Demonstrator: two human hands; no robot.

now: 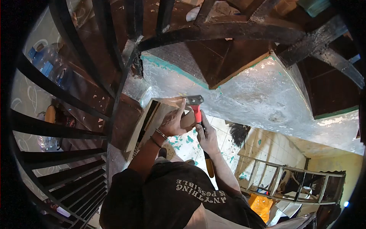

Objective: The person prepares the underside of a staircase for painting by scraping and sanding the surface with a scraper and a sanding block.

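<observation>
My right hand (209, 139) is wrapped around the handle of a paint scraper (197, 112), which has a black head and a red neck. Its handle passes below the hand and ends in a dark and yellowish grip. My left hand (173, 123), with a bracelet at the wrist, is beside the scraper head. Its fingers are stretched out, and the index fingertip is at the head's left edge. Just beyond the head is the grey, stripped side wall of the stairs (244, 95), with turquoise paint left along its stepped edge.
Dark metal railing bars (63, 89) curve along the left and top. Brown steps (213, 61) rise ahead. Turquoise paint flakes (177, 143) lie on the tiled floor below. A ladder (282, 179) and a yellow bag (260, 206) are at lower right. Large plastic bottles (51, 65) stand behind the railing.
</observation>
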